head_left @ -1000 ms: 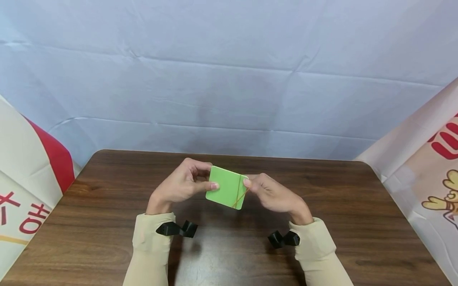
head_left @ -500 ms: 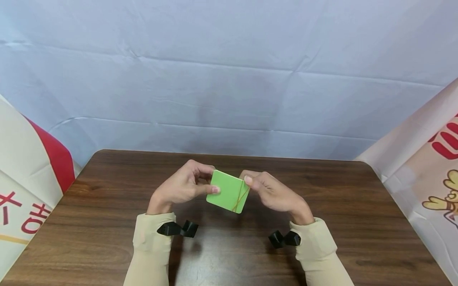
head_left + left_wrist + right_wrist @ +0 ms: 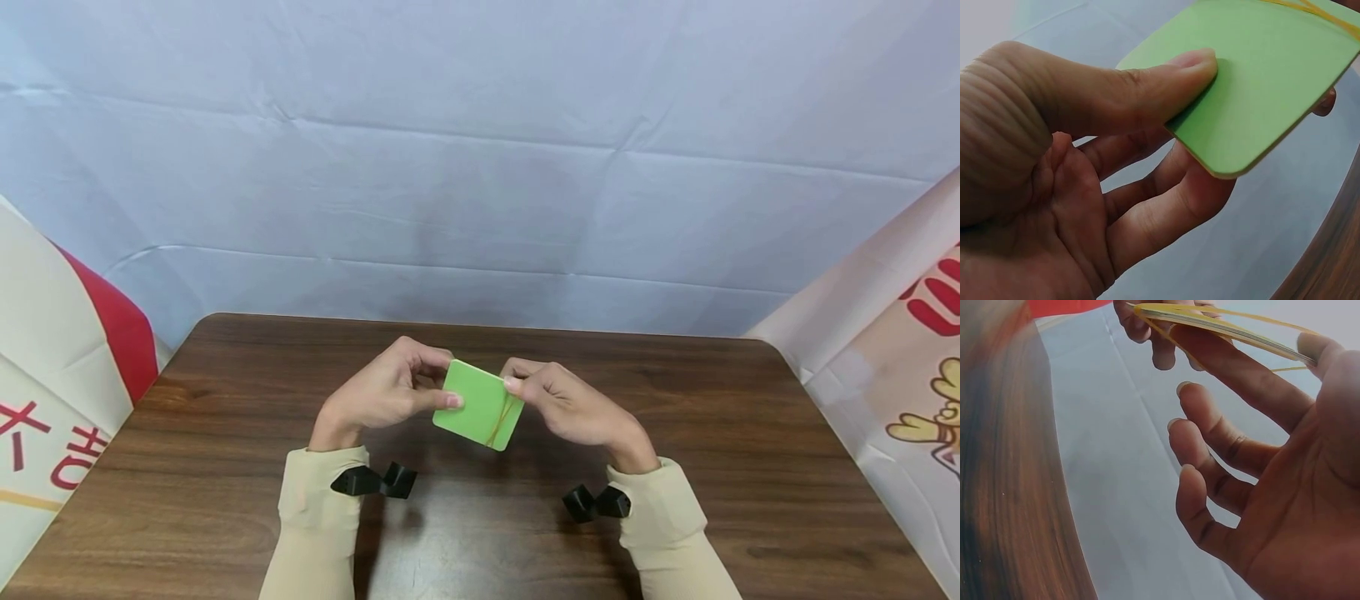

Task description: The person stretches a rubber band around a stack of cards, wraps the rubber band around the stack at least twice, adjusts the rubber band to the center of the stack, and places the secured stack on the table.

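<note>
A thin stack of green square cards [image 3: 474, 404] with rounded corners is held tilted above the table in the head view. My left hand [image 3: 390, 383] pinches its left side, thumb on the green face and fingers behind. A yellow rubber band [image 3: 500, 421] runs round the stack near its right side, its strands crossing on the face. My right hand [image 3: 573, 404] pinches the upper right corner between thumb and index finger, by the band. In the right wrist view the stack [image 3: 1241, 332] shows edge-on, the band standing off it in places; the other right fingers are loosely curled.
A dark brown wooden table [image 3: 480, 542] lies under both hands. Behind it hangs a pale blue-white cloth [image 3: 480, 167]. Printed banners stand at the left [image 3: 60, 350] and right [image 3: 900, 375]. Black wrist mounts [image 3: 375, 481] sit at both sleeves.
The stack has lowered slightly and tilted more. The band strand that stretched out to the right thumb now lies across the face, and the thumb has shifted left onto the upper right corner.
</note>
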Action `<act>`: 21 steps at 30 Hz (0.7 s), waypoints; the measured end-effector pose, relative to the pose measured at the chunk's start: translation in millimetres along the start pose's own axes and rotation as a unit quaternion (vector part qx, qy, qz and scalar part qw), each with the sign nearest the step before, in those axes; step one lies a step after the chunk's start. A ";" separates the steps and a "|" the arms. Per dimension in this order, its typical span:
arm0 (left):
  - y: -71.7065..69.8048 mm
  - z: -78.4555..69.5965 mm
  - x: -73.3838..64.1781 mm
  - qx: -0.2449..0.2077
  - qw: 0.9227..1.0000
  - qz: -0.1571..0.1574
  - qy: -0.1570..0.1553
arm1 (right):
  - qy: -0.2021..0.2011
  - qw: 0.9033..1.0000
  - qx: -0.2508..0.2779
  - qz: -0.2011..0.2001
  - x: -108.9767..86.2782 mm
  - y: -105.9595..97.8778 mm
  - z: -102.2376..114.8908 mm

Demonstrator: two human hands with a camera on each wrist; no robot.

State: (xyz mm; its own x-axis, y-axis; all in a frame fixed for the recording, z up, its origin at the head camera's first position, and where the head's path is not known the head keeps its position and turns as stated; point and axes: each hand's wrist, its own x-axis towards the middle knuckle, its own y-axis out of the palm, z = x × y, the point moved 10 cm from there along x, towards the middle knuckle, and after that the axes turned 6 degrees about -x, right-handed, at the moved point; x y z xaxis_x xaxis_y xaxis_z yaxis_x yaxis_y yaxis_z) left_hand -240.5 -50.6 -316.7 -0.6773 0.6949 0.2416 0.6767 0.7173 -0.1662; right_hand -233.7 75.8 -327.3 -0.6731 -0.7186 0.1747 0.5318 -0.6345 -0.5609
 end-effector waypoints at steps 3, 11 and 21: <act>0.3 0.0 0.9 0.008 1.000 -0.001 0.000 | 0.004 1.000 -0.001 -0.004 -0.6 -1.9 -1.7; -2.0 1.9 1.2 0.017 1.000 -0.016 -0.014 | 0.006 1.000 -0.021 -0.023 -0.4 -9.9 -0.5; -3.8 1.8 1.6 0.022 0.999 -0.026 -0.009 | 0.022 0.997 -0.043 -0.055 -1.2 -18.1 -3.7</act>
State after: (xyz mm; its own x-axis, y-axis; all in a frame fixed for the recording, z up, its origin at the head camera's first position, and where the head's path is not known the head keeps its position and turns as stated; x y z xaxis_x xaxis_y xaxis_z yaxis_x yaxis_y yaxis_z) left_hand -244.6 -52.1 -317.4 -0.7165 0.6572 0.2338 0.6272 0.7537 -0.1962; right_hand -244.4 89.3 -320.3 -0.7476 -0.6318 0.2047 0.4086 -0.6805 -0.6082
